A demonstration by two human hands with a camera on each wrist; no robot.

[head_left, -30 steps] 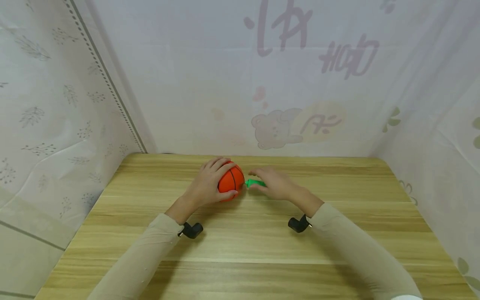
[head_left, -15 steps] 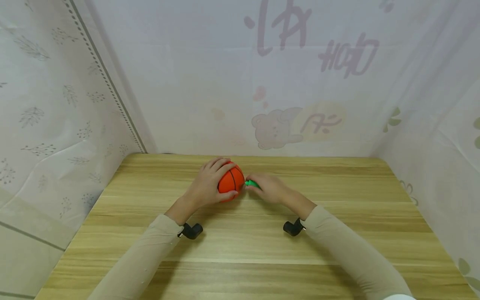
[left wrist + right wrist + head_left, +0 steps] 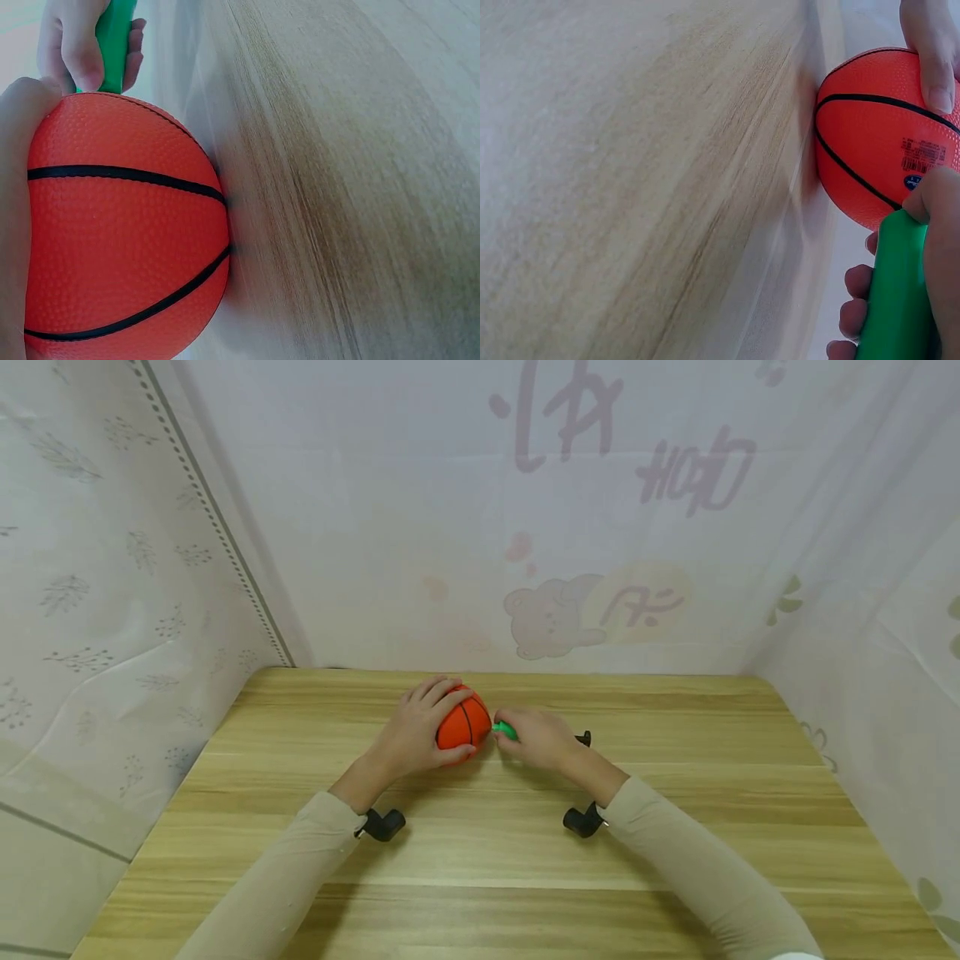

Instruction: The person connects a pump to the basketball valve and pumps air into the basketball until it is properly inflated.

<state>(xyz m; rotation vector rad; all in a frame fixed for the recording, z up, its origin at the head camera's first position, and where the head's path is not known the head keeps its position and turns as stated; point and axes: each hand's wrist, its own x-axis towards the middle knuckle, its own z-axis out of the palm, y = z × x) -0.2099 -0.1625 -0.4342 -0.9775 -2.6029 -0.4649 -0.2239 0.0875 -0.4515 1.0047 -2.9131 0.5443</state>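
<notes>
An orange basketball [image 3: 465, 720] with black seams rests on the wooden table. My left hand [image 3: 411, 727] grips it from the left, fingers over the top and thumb along the near side. My right hand [image 3: 543, 739] wraps around a green tube-shaped hand pump [image 3: 507, 729], whose narrow end points at the ball's right side. In the right wrist view, the pump [image 3: 900, 292] meets the ball [image 3: 870, 135] near a printed label, but my thumb hides the exact contact. A black end piece [image 3: 584, 739], seemingly the pump's handle, shows behind the right hand.
The wood-grain table [image 3: 480, 860] extends on all sides of the ball and hands. A pale printed cloth [image 3: 390, 527] hangs behind the table's far edge and along both sides. Black wrist-worn devices [image 3: 384, 824] hang under both forearms.
My right hand has moved slightly left and closed its fingers around the green pump. The black end piece has come into view behind it. My left hand stays on the ball.
</notes>
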